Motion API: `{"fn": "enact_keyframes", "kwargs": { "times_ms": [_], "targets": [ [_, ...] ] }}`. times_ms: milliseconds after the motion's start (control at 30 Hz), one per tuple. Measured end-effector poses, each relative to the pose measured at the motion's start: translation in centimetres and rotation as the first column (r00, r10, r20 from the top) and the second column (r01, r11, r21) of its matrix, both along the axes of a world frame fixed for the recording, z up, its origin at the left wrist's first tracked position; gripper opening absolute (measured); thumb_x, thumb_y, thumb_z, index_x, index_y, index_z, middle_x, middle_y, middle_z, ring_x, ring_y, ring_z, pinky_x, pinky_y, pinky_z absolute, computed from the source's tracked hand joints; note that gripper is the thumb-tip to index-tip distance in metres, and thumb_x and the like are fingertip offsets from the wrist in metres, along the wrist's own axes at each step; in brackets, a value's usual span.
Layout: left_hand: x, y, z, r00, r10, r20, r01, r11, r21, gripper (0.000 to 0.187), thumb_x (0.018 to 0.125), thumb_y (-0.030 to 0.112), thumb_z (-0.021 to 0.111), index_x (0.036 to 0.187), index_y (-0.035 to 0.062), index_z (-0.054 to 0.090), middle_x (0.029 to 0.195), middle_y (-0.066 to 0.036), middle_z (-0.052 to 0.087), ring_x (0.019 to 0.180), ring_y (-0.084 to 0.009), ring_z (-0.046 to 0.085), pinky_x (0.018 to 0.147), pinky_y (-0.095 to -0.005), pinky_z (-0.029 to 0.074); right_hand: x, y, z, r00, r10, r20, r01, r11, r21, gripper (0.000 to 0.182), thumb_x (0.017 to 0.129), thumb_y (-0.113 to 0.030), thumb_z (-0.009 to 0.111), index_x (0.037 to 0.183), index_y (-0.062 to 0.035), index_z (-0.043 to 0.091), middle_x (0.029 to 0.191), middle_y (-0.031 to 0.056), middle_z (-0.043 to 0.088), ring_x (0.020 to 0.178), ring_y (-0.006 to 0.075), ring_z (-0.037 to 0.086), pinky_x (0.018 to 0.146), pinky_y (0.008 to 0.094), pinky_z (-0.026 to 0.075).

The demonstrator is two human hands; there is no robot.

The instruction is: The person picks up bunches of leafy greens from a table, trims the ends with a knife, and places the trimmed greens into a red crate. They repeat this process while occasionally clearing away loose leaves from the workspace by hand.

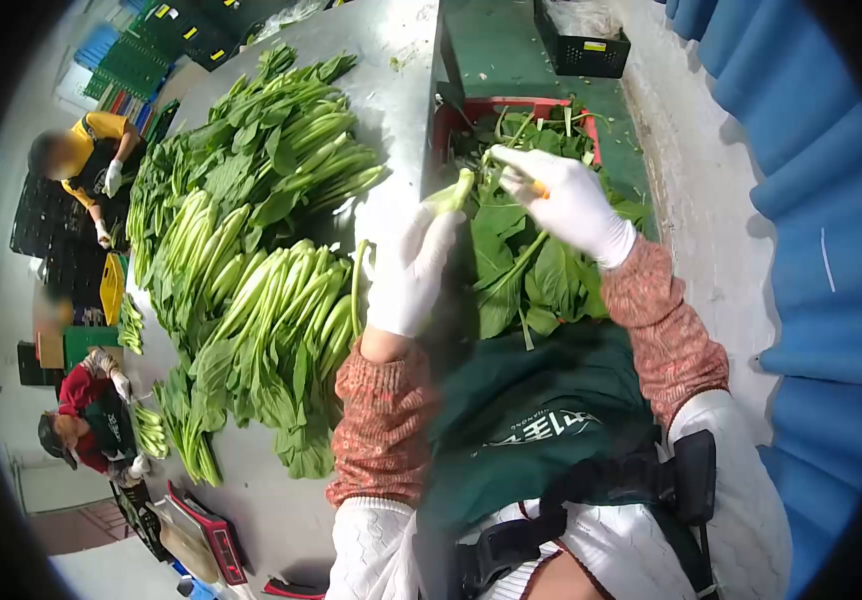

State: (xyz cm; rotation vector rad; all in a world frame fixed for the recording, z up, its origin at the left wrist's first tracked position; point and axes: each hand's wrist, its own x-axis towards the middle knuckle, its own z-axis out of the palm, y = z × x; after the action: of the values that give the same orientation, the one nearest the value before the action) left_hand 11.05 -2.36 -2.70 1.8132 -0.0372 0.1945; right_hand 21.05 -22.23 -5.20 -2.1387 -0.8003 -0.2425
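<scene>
Steel table (pixel 391 90), vegetable stalk (pixel 456 192) between left hand (pixel 411 265), right hand (pixel 566 200)

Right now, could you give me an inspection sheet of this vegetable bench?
Surface: metal table, mostly covered.
Job's things: leafy stalk held by left hand; right hand grips a small orange-tipped tool at it.
Clutter: stacked greens; red crate of loose leaves; black crate; scale.
Fingers: both gloved, closed.
Cables: nothing seen.
Surroundings: two co-workers at left; blue padding at right.
</scene>
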Motion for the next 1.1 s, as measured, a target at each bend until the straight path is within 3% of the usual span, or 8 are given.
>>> {"fn": "enact_keyframes", "kwargs": {
  "times_ms": [133,233,400,633,767,867,1033,1100],
  "targets": [
    [0.0,-0.7,0.7,0.995,-0.095,0.006,0.095,0.993,0.068,0.023,0.100,0.015,0.053,0.114,-0.0002,0.064,0.082,0.003,0.055,0.070,-0.0051,0.046,0.063,-0.0203,0.039,-2.0,1.2,0.3,0.993,0.086,-0.082,-0.076,0.990,0.122,0.037,0.085,-0.017,0.063,0.122,-0.0095,0.064,0.088,0.0178,0.069,0.081,0.0346,0.068,0.072,0.0407,0.054],
    [-1.1,-0.3,1.0,0.989,-0.129,-0.078,0.113,0.977,-0.182,0.023,0.101,0.016,0.054,0.114,0.0004,0.064,0.082,0.005,0.053,0.067,-0.0033,0.042,0.060,-0.0186,0.035,-0.1,0.5,-2.8,0.950,-0.083,-0.301,0.046,0.991,-0.128,0.034,0.091,-0.013,0.061,0.125,-0.0051,0.063,0.083,0.0161,0.070,0.073,0.0228,0.067,0.069,0.0312,0.052],
    [-2.7,-0.1,-0.3,0.971,-0.105,-0.214,0.037,0.953,-0.301,0.026,0.102,0.020,0.052,0.107,-0.0020,0.065,0.077,0.003,0.053,0.063,-0.0051,0.042,0.057,-0.0200,0.034,-2.2,1.2,-1.1,0.748,0.235,-0.621,0.009,0.932,0.363,0.033,0.098,-0.013,0.053,0.128,-0.0096,0.063,0.072,-0.0033,0.061,0.060,0.0027,0.049,0.056,0.0214,0.040],
    [-6.2,1.9,-2.9,0.987,-0.090,-0.133,0.022,0.897,-0.442,0.024,0.102,0.020,0.051,0.111,0.0014,0.063,0.077,0.005,0.051,0.066,-0.0038,0.041,0.060,-0.0185,0.034,-4.1,5.9,-0.7,0.425,0.553,-0.717,-0.352,0.830,0.432,0.024,0.100,-0.018,0.054,0.115,-0.0083,0.069,0.073,-0.0066,0.060,0.048,-0.0022,0.040,0.042,0.0162,0.030],
    [-8.6,4.5,-4.3,0.950,0.167,-0.264,-0.268,0.871,-0.411,0.024,0.101,0.021,0.054,0.109,0.0007,0.064,0.075,0.005,0.052,0.064,-0.0041,0.041,0.059,-0.0189,0.034,-5.4,9.3,-0.6,0.478,0.438,-0.762,-0.333,0.892,0.305,0.017,0.097,-0.019,0.060,0.091,-0.0039,0.065,0.074,-0.0050,0.059,0.069,0.0024,0.050,0.062,0.0207,0.041],
    [-10.2,5.5,-5.8,0.948,0.179,-0.263,-0.277,0.870,-0.407,0.021,0.097,0.017,0.060,0.107,-0.0003,0.065,0.081,0.002,0.057,0.069,-0.0034,0.047,0.062,-0.0193,0.039,-5.3,10.5,-2.6,0.524,0.464,-0.714,-0.397,0.875,0.277,0.016,0.096,-0.017,0.060,0.085,-0.0053,0.061,0.068,-0.0037,0.055,0.056,0.0017,0.046,0.050,0.0217,0.036],
    [-13.3,5.9,-6.1,0.939,0.264,-0.221,-0.340,0.813,-0.472,0.019,0.095,0.014,0.061,0.105,-0.0016,0.064,0.072,0.006,0.051,0.061,-0.0025,0.041,0.058,-0.0180,0.033,-3.0,11.2,-6.6,0.975,0.200,-0.098,-0.223,0.885,-0.408,0.016,0.085,-0.023,0.070,0.087,-0.0090,0.062,0.080,0.0133,0.068,0.075,0.0350,0.066,0.063,0.0416,0.051],
    [-14.1,6.8,-5.4,0.932,0.274,-0.236,-0.356,0.811,-0.465,0.020,0.094,0.013,0.063,0.106,-0.0025,0.064,0.074,0.006,0.052,0.061,-0.0019,0.041,0.059,-0.0177,0.034,-1.3,11.5,-8.5,0.994,0.093,-0.056,-0.108,0.876,-0.470,0.014,0.086,-0.023,0.069,0.092,-0.0109,0.064,0.081,0.0130,0.069,0.075,0.0339,0.067,0.065,0.0416,0.052]
  ]
}}
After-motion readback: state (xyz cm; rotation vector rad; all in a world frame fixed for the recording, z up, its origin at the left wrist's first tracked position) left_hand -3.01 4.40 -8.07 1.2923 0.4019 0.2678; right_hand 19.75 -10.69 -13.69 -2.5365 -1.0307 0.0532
